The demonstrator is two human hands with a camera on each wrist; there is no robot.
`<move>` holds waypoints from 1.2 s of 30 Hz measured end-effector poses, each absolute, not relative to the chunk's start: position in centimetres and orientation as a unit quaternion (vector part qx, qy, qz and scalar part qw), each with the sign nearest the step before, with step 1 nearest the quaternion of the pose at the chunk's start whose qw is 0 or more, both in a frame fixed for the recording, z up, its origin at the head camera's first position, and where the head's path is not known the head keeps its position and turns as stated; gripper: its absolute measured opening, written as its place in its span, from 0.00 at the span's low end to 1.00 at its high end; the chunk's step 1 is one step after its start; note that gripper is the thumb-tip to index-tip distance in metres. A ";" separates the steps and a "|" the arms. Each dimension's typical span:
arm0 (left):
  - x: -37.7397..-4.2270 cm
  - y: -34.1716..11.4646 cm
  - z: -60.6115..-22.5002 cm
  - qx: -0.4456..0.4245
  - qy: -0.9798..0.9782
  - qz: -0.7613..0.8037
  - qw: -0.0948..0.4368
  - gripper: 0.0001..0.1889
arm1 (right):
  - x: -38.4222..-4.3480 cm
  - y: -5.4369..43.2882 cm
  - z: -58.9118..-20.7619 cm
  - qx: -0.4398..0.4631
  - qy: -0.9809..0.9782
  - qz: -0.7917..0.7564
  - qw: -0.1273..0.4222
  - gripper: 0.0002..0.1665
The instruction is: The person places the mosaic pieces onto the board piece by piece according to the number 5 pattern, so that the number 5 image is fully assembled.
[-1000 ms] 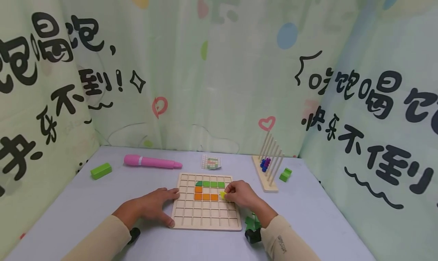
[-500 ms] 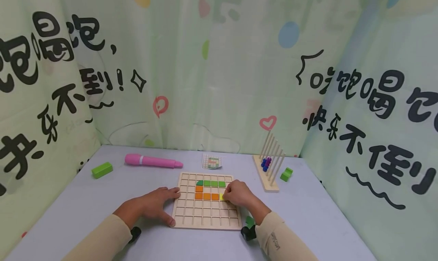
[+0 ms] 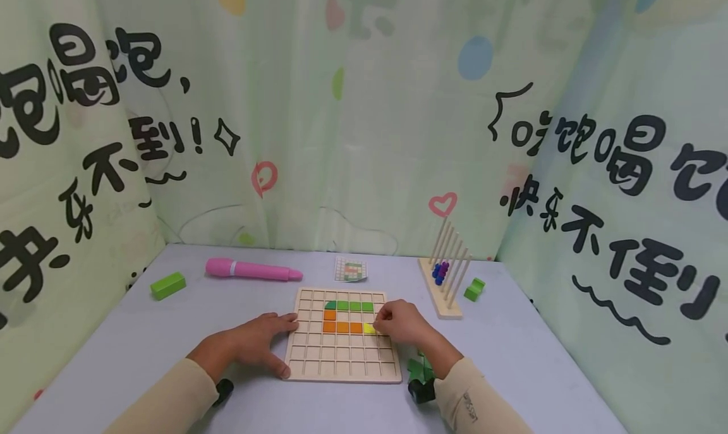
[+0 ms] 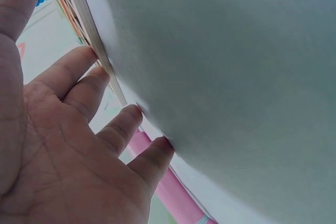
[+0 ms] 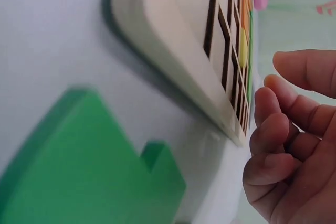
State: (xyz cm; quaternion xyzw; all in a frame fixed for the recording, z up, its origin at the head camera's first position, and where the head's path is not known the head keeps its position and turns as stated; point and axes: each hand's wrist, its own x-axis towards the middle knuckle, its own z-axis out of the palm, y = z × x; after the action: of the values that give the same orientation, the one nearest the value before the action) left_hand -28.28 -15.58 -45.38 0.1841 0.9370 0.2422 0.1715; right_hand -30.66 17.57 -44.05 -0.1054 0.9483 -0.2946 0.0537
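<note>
A wooden grid board [image 3: 341,361] lies flat in the middle of the head view. It bears a green row [image 3: 355,306], orange tiles [image 3: 343,327] and a yellow tile [image 3: 369,328] at the right end of the orange row. My left hand [image 3: 250,342] rests at the board's left side, fingers spread and fairly straight; in the left wrist view fingertips [image 4: 90,55] touch its edge. My right hand [image 3: 400,323] hovers at the right side beside the yellow tile. In the right wrist view its thumb and forefinger stand slightly apart with nothing between them, the other fingers loosely bent.
Green pieces [image 3: 419,369] lie under my right wrist. Behind the board are a pink pen-shaped toy [image 3: 253,270] and a pattern card [image 3: 351,270]. A peg rack [image 3: 440,295] with beads stands right, near a green block [image 3: 474,289]; another green block [image 3: 168,285] sits left.
The yellow tile, pinched and tilted in my right fingers earlier, now lies flat in the grid beside the orange tiles. My right fingers have let go. My left hand has stayed in place.
</note>
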 end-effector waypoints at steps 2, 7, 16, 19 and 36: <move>-28.3 -15.5 -45.4 0.183 0.937 0.242 0.171 0.52 | -30.5 18.4 -44.0 -0.104 0.947 -0.300 0.054 0.07; -28.5 -15.6 -45.5 0.184 0.939 0.235 0.170 0.53 | -29.7 20.8 -44.2 -0.090 0.949 -0.299 0.054 0.04; -28.3 -15.4 -45.3 0.185 0.938 0.235 0.174 0.52 | -27.4 24.7 -44.6 -0.064 0.955 -0.285 0.057 0.03; -28.2 -15.4 -45.3 0.186 0.937 0.239 0.171 0.52 | -26.8 25.3 -44.7 -0.072 0.956 -0.279 0.062 0.05; -28.3 -15.6 -45.3 0.188 0.936 0.243 0.169 0.52 | -24.6 23.7 -44.3 -0.107 0.966 -0.219 0.083 0.09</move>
State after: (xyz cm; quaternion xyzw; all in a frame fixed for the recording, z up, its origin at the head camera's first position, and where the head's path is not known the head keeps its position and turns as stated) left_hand -28.27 -15.57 -45.32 0.1882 0.9363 0.2434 0.1694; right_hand -24.58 23.72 -44.30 -0.1070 0.9662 -0.2192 0.0833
